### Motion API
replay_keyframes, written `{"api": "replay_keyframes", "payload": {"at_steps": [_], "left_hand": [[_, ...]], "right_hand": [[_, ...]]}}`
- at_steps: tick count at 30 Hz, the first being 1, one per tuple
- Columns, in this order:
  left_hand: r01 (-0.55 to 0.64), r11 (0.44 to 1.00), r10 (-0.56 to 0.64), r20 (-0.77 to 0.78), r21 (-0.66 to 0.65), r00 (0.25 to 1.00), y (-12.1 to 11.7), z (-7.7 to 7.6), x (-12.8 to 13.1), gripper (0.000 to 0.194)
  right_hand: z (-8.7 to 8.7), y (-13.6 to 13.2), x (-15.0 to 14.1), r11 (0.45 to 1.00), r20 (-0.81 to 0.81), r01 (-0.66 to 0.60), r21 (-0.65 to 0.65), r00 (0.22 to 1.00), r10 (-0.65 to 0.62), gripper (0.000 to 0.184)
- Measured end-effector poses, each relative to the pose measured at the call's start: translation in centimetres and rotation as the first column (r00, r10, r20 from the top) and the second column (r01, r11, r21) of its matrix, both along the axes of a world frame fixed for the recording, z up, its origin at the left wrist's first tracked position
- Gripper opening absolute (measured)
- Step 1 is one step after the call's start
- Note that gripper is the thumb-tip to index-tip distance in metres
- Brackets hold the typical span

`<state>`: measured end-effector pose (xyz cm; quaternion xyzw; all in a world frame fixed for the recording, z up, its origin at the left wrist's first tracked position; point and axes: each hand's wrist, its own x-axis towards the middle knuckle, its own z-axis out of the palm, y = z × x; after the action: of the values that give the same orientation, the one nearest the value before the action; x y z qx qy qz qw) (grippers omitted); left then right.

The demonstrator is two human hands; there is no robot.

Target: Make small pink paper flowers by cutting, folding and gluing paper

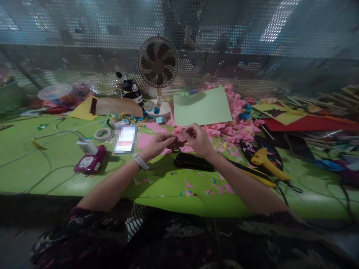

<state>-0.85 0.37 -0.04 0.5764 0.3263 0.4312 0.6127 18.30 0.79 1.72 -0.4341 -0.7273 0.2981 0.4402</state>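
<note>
My left hand (160, 142) and my right hand (196, 139) meet close together over the table. Fingertips of both are pinched at a small piece of pink paper (181, 136); its exact shape is partly hidden by the fingers. Flat pink paper strips (145, 141) lie beside and under my left hand. Behind my right hand spreads a heap of folded pink paper pieces (238, 130), with a pale green sheet (202, 107) resting on it. Below my right wrist lies a black long-handled tool (193, 161), its kind unclear.
A fan (158, 63) stands at the back. To the left are a lit phone (125, 139), a tape roll (103, 135) and a purple power strip (90, 161) with cables. A yellow glue gun (270, 164) and a red sheet (311, 124) are at right. Paper scraps litter the green table (165, 186).
</note>
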Motion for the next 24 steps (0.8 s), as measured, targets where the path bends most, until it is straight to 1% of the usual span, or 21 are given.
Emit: {"api": "replay_keyframes", "payload": {"at_steps": [2,4,5,7,10,13,15,19,24], "left_hand": [[0.005,1.0,-0.005,-0.012,-0.021,1.0,0.06,0.0,-0.16,0.041],[0.032,0.999,-0.033,-0.008,-0.031,0.999,0.19,-0.14,-0.31,0.037],[0.046,0.998,-0.047,-0.007,-0.029,0.999,0.26,-0.23,-0.37,0.035],[0.068,0.997,-0.068,-0.01,-0.034,0.998,0.35,-0.39,-0.43,0.032],[0.098,0.991,-0.096,0.026,-0.094,0.995,0.27,-0.36,-0.37,0.032],[0.128,0.978,-0.106,0.133,-0.165,0.985,0.01,-0.01,-0.22,0.035],[0.143,0.973,-0.113,0.165,-0.179,0.98,-0.17,0.24,-0.16,0.036],[0.17,0.97,-0.148,0.135,-0.171,0.98,-0.31,0.37,-0.19,0.034],[0.183,0.97,-0.164,0.126,-0.159,0.978,-0.12,-0.08,-0.27,0.032]], "right_hand": [[0.38,0.09,0.23,0.994,0.0,-0.002,-0.114,1.0,0.002,0.045],[0.6,0.16,0.36,0.977,0.026,-0.076,-0.201,0.996,0.083,0.051],[0.62,0.16,0.36,0.967,0.038,-0.123,-0.222,0.99,0.135,0.053],[0.56,0.12,0.25,0.959,0.063,-0.191,-0.211,0.976,0.208,0.054],[0.49,-0.07,0.02,0.96,0.051,-0.232,-0.159,0.969,0.242,0.053],[0.55,-0.18,-0.04,0.944,-0.063,-0.256,-0.208,0.967,0.249,0.049],[0.5,-0.1,-0.01,0.929,-0.113,-0.276,-0.246,0.96,0.255,0.049],[0.1,0.32,0.01,0.925,-0.119,-0.299,-0.235,0.953,0.278,0.052],[0.17,0.34,-0.03,0.932,-0.072,-0.303,-0.201,0.953,0.294,0.052]]}}
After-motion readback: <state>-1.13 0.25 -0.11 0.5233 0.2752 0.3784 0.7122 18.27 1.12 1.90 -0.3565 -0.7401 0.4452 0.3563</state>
